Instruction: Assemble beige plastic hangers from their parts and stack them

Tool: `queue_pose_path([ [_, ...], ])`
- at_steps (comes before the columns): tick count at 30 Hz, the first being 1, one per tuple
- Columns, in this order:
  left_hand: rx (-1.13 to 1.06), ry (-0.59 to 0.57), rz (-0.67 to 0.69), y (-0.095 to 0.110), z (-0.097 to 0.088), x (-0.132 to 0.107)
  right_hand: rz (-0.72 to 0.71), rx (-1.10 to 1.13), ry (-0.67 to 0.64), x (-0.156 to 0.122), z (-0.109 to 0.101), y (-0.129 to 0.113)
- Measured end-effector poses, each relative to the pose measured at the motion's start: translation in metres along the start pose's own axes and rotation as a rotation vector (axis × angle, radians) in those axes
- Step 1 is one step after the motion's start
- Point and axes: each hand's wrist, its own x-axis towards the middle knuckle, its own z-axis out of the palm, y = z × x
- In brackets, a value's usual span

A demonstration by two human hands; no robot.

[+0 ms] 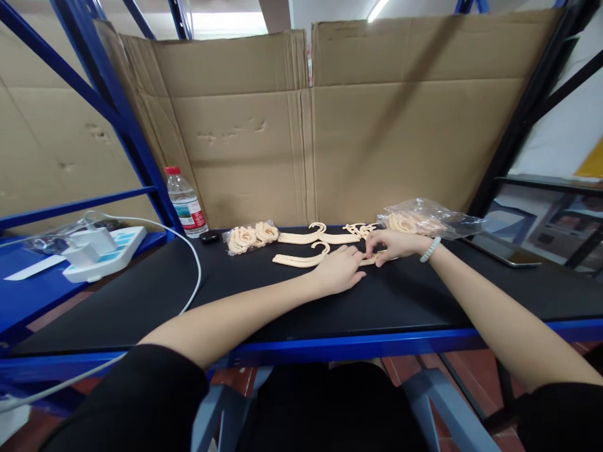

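A beige clothes hanger [296, 261] lies flat on the black tabletop, its hook pointing away from me. My left hand [340, 270] rests over its middle with the fingers closed around it, hiding that part. At the hanger's right end my right hand [396, 243] pinches with thumb and fingers; the exact spot of the grip is partly covered. Just behind lies a second beige hanger [299, 238], also flat with its hook away from me. Close beyond my right hand is a small pile of beige hook pieces [360, 230].
Left of the hangers lies a clear bag of beige parts [252, 237]; another plastic bag [417, 218] is at right. A water bottle [186, 204], a black object [210, 236], a power strip [106, 253] with a white cable, and a tablet-like device [502, 253] lie around. Cardboard [254, 138] walls the back.
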Motion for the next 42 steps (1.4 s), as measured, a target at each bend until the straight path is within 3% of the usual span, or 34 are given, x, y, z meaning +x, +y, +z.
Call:
queue_pose_path([
  [5,-0.018,-0.002,-0.177,0.011,0.016,0.032,-0.028,-0.06,0.057,-0.01,0.002,-0.007],
  [10,-0.133,0.052,-0.238,0.011,0.025,0.031,-0.009,-0.068,0.094,-0.016,0.004,-0.019],
  [13,-0.155,0.083,-0.252,0.016,0.024,0.026,0.05,-0.011,0.071,-0.019,0.004,-0.029],
  [20,-0.195,0.0,-0.258,0.022,0.014,0.023,0.097,0.038,0.015,-0.028,0.007,-0.046],
  [28,-0.106,0.001,-0.195,0.02,0.018,0.024,0.177,0.069,0.143,-0.033,0.016,-0.049],
  [33,-0.133,0.039,-0.179,0.02,0.019,0.023,0.331,0.257,0.151,-0.029,0.02,-0.051],
  [37,-0.215,0.075,-0.158,0.02,0.019,0.021,0.515,0.592,0.133,-0.03,0.02,-0.041],
  [40,-0.309,0.107,-0.116,0.018,0.019,0.02,0.447,0.878,0.178,-0.036,0.014,-0.032],
  [42,-0.366,0.117,-0.076,0.016,0.019,0.019,0.347,0.92,0.204,-0.041,0.009,-0.029],
])
